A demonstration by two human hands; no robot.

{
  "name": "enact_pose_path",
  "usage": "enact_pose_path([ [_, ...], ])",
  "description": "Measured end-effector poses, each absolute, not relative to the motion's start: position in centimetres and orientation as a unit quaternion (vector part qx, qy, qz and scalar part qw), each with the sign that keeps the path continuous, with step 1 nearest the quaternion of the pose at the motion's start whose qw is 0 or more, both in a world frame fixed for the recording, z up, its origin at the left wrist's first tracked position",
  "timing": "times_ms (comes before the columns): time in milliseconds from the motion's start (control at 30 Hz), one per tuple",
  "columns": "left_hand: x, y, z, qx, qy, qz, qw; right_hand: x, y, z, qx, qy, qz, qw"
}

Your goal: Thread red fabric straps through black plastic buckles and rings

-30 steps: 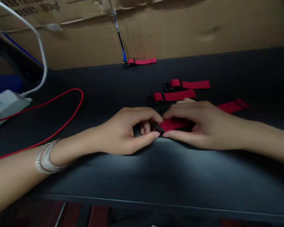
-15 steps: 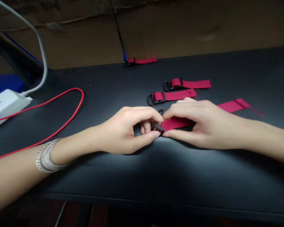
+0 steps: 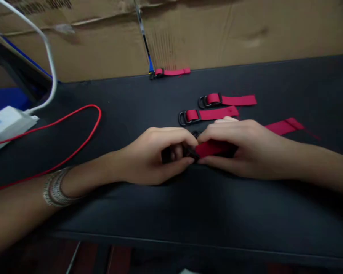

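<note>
My left hand point(image 3: 151, 158) and my right hand point(image 3: 242, 150) meet over the dark table top. Between them lies a red webbing strap point(image 3: 214, 148). My right fingers pinch its body from above and below. My left fingertips close on a black plastic buckle point(image 3: 192, 152) at the strap's end, and the fingers hide most of it. A black ring point(image 3: 196, 134) shows just above my fingers. Several silver bangles point(image 3: 55, 186) circle my left wrist.
Similar red straps with black rings lie beyond my hands point(image 3: 208, 115) point(image 3: 221, 100), and another sits at the far edge point(image 3: 171, 72). A loose red strip point(image 3: 284, 126) lies right. A red cord point(image 3: 87, 142) loops left, near a white adapter point(image 3: 8, 123). Cardboard point(image 3: 217, 34) stands behind.
My fingers now cover more of the black buckle, and my hands have drawn slightly closer around it. The whole view has shifted slightly, with the table edge lower on the left.
</note>
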State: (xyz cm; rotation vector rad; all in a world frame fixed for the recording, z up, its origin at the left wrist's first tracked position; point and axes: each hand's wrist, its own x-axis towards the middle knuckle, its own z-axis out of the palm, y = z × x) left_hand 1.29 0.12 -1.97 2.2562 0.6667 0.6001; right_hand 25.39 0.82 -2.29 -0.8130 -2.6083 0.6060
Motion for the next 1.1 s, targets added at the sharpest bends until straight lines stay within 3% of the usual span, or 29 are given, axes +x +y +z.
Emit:
enact_pose_path([
  [1100, 1.30, 0.15, -1.91, 0.872, 0.260, 0.226, 0.347, 25.32, 0.86, -2.30, -0.300, -0.913, 0.222, 0.163],
])
